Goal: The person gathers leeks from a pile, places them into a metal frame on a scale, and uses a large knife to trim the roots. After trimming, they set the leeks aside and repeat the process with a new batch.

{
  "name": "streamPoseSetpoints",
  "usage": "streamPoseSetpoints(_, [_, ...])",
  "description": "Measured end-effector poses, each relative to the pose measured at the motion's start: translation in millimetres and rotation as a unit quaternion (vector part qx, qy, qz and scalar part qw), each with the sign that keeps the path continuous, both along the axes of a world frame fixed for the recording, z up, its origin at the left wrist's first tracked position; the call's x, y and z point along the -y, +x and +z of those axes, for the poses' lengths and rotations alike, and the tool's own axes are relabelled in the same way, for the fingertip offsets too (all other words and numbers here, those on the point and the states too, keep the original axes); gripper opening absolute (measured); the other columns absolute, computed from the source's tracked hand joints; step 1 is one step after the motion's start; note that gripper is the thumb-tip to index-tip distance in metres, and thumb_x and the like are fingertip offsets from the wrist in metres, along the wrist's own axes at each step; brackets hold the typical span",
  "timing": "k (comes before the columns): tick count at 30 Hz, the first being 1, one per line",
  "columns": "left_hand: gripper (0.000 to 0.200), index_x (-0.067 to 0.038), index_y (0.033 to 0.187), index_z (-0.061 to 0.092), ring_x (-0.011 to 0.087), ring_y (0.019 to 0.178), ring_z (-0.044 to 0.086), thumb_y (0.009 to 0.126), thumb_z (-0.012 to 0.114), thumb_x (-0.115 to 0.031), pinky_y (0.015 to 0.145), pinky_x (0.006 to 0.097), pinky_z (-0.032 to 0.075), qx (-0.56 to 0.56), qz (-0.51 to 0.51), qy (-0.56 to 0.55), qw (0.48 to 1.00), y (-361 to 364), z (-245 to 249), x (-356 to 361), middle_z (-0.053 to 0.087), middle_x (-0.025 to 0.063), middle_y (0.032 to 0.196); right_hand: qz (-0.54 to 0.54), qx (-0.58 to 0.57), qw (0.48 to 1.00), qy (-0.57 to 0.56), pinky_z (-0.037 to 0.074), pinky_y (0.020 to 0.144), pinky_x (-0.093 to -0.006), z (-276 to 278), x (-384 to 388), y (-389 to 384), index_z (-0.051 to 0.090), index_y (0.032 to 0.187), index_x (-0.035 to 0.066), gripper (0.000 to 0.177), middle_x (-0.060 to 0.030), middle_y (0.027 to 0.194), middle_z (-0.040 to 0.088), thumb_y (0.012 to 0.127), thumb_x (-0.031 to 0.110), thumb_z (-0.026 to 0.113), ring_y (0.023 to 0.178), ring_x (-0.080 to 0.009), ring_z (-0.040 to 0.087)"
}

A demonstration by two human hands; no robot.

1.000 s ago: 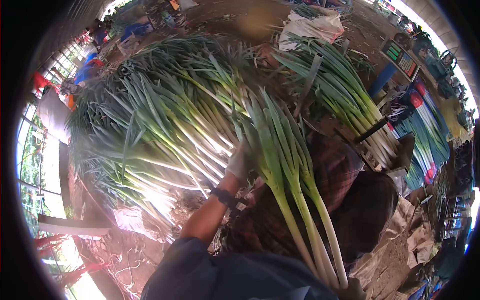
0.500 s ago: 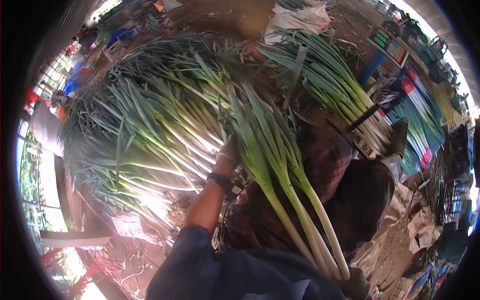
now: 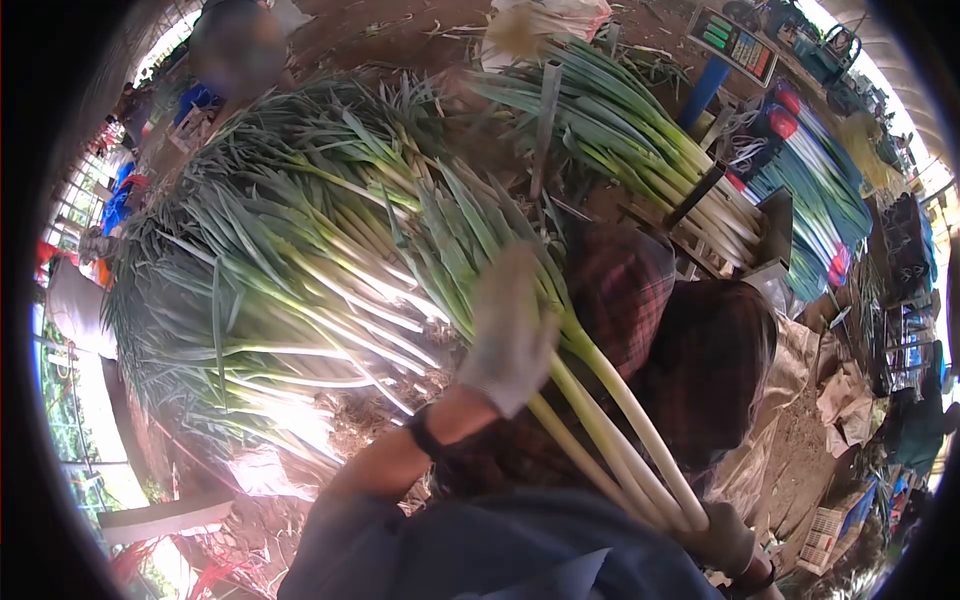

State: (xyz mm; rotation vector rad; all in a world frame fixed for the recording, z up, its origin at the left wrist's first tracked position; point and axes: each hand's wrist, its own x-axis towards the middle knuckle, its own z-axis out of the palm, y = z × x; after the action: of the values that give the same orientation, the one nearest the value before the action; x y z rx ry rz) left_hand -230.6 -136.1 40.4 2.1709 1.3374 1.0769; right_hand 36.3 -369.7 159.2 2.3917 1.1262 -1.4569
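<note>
Several long leeks [image 3: 607, 440] lie slantwise across my lap, white ends toward the bottom right and green leaves toward the upper left. My right hand [image 3: 722, 540], in a glove, is closed round their white root ends. Over the stalks, where green turns pale, lies my left hand [image 3: 510, 335] in a whitish glove, slightly blurred. Its fingers are stretched out along the leaves rather than wrapped round them. A dark band circles the left wrist. To the left spreads a big heap of leeks [image 3: 300, 250], their white ends pointing toward me.
More leeks [image 3: 650, 130] rest in a metal stand [image 3: 775, 232] on the right. Behind it is a scale display [image 3: 733, 45] on a blue post. Tied bundles [image 3: 815, 190] with red bands lie further right. Brown sacking [image 3: 770, 400] covers ground beside my knees. A person's blurred head shows at the upper left.
My left hand has come from behind the leaves to lie on top of the leeks, nearer to me. My right hand keeps its hold on the white ends. The view has shifted slightly.
</note>
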Motion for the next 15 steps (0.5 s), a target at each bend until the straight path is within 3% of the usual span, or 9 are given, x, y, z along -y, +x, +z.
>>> streamPoseSetpoints(1, [0.068,0.007,0.149,0.031,0.0483,0.14,0.035,0.09,0.057,-0.012,0.118,0.0534,0.025,-0.056,-0.069,0.051,0.995,15.4,10.2,6.0,0.037,0.0306,0.149,0.015,-0.009,1.0,0.024,0.056,0.065,-0.0336,0.5,1.0,0.4,0.075,0.102,0.001,0.049,-0.0119,0.079,0.074,0.074,0.039,0.087,0.07,-0.0143,0.071])
streamPoseSetpoints(4, [0.07,0.004,0.148,0.034,0.047,0.137,0.037,0.081,0.056,-0.004,0.117,0.0547,0.026,-0.144,-0.035,-0.01,0.989,34.9,-16.0,0.2,0.04,0.0273,0.146,0.03,-0.046,0.998,0.029,0.056,0.064,-0.0315,9.0,-4.2,-0.9,0.074,0.106,0.001,0.043,-0.0101,0.077,0.074,0.081,0.036,0.082,0.069,-0.0136,0.07])
streamPoseSetpoints(7, [0.072,0.0,0.147,0.036,0.0432,0.136,0.039,0.078,0.056,-0.001,0.115,0.0545,0.027,-0.191,0.029,0.046,0.98,17.8,-27.0,-21.7,0.04,0.0224,0.146,0.029,-0.074,0.996,0.029,0.055,0.064,-0.0302,18.2,-7.1,-5.9,0.073,0.107,0.001,0.04,-0.0092,0.077,0.073,0.085,0.033,0.079,0.068,-0.0127,0.07])
streamPoseSetpoints(9, [0.066,-0.003,0.145,0.04,0.0408,0.134,0.042,0.08,0.054,0.0,0.115,0.0518,0.029,-0.213,0.083,0.042,0.973,-3.7,-35.6,-45.0,0.046,0.02,0.143,0.023,-0.101,0.994,0.036,0.055,0.064,-0.0296,19.2,-5.0,0.8,0.072,0.108,0.001,0.038,-0.0082,0.077,0.073,0.086,0.032,0.078,0.068,-0.0119,0.07])
streamPoseSetpoints(11, [0.058,-0.002,0.14,0.047,0.0401,0.128,0.049,0.082,0.052,0.002,0.114,0.0496,0.032,-0.122,0.115,0.034,0.985,-28.6,-42.2,-50.3,0.053,0.0207,0.136,0.002,-0.141,0.99,0.026,0.055,0.063,-0.0292,16.0,-2.5,10.5,0.072,0.108,0.0,0.038,-0.0071,0.077,0.074,0.086,0.031,0.079,0.068,-0.011,0.069])
streamPoseSetpoints(12, [0.05,0.0,0.136,0.051,0.0401,0.125,0.053,0.087,0.055,0.001,0.112,0.0491,0.036,-0.081,0.091,-0.006,0.993,-41.5,-40.1,-39.7,0.059,0.0216,0.13,-0.01,-0.138,0.99,0.023,0.055,0.064,-0.0289,17.0,-2.7,12.0,0.072,0.107,0.0,0.038,-0.0069,0.078,0.074,0.086,0.031,0.079,0.068,-0.0108,0.069])
streamPoseSetpoints(13, [0.049,0.001,0.138,0.05,0.0396,0.129,0.051,0.09,0.058,-0.004,0.113,0.0492,0.036,-0.024,-0.001,-0.105,0.994,-51.4,-31.1,-20.3,0.059,0.0216,0.133,-0.02,-0.136,0.99,0.018,0.055,0.064,-0.0286,19.7,-3.9,12.9,0.073,0.107,0.0,0.038,-0.0066,0.078,0.074,0.085,0.03,0.079,0.068,-0.0105,0.069])
streamPoseSetpoints(15, [0.055,0.0,0.143,0.047,0.0388,0.138,0.045,0.094,0.063,-0.016,0.116,0.0489,0.032,0.026,-0.181,-0.147,0.972,-62.0,-3.4,20.6,0.054,0.0216,0.141,-0.017,-0.13,0.991,0.0,0.056,0.066,-0.0284,24.7,-11.7,15.1,0.073,0.106,0.0,0.037,-0.0067,0.08,0.075,0.085,0.029,0.08,0.069,-0.0103,0.069])
